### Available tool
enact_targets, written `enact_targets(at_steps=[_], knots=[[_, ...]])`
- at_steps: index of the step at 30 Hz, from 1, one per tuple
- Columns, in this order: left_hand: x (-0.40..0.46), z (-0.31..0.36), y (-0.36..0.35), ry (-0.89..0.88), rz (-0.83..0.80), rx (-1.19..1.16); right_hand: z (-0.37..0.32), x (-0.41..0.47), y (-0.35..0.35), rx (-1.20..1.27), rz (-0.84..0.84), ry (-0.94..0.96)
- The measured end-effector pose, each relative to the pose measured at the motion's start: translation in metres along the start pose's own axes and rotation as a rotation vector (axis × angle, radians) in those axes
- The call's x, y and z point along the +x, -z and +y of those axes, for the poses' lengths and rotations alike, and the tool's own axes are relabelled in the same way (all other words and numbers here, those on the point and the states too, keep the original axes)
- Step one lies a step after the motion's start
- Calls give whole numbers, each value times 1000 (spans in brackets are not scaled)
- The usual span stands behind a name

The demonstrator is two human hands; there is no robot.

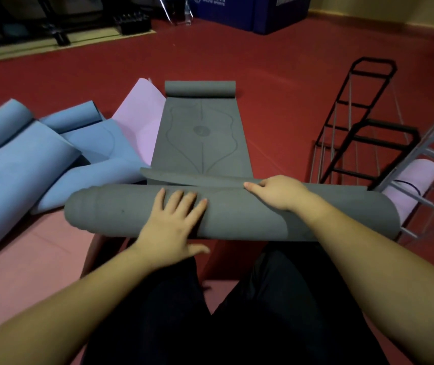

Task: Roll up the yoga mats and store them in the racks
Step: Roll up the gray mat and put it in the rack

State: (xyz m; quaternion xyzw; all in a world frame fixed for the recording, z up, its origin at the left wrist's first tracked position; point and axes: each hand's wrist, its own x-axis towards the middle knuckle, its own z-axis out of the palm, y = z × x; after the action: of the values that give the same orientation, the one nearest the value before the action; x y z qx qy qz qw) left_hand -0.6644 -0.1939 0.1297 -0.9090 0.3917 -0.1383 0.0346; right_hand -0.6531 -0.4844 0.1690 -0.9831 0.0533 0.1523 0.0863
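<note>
- The floor is dark red and smooth, with a lighter pink mat spread under the person's knees at lower left
- A grey mat lies along the floor away from the person, printed with curved guide lines and a round mark; its far end is curled into a small roll
- The near end of that mat is wound into a thick grey roll lying crosswise just in front of the dark trousers
- The left hand lies flat on top of the roll, fingers straight and spread, thumb down at the near side
- The right hand rests on the roll's far edge, where the loose sheet meets it; its fingers point left and look fairly straight, pressing rather than pinching
- Blue mats sit loosely curled in a heap on the left, overlapping one another; a pale pink sheet lies between them and the grey mat
- At right stand a black rack and, nearer, a grey rack holding a rolled pink mat, just beside the roll's right end
- Along the back of the room: a blue padded block with white print, dark gym gear on a pale strip of flooring, and a yellowish wall
</note>
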Motion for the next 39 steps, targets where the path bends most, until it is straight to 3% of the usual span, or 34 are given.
enact_targets(at_steps=[4,19,21,26,32,36,39], knots=[[3,18,-6,89,-188,120,-5,9,10,16,-103,-19],[3,1,42,-55,-66,79,-6,-12,31,169,-285,-46],[-3,3,40,-43,-99,60,-6,-14,25,148,-230,-5],[8,-5,35,-27,-169,40,-1,2,12,198,117,-26],[25,-11,38,-26,-263,7,5,26,13,166,211,-148],[31,-17,35,-8,-309,-34,9,39,14,-2,195,-181],[35,-19,38,54,-315,-123,11,43,17,-185,258,-103]])
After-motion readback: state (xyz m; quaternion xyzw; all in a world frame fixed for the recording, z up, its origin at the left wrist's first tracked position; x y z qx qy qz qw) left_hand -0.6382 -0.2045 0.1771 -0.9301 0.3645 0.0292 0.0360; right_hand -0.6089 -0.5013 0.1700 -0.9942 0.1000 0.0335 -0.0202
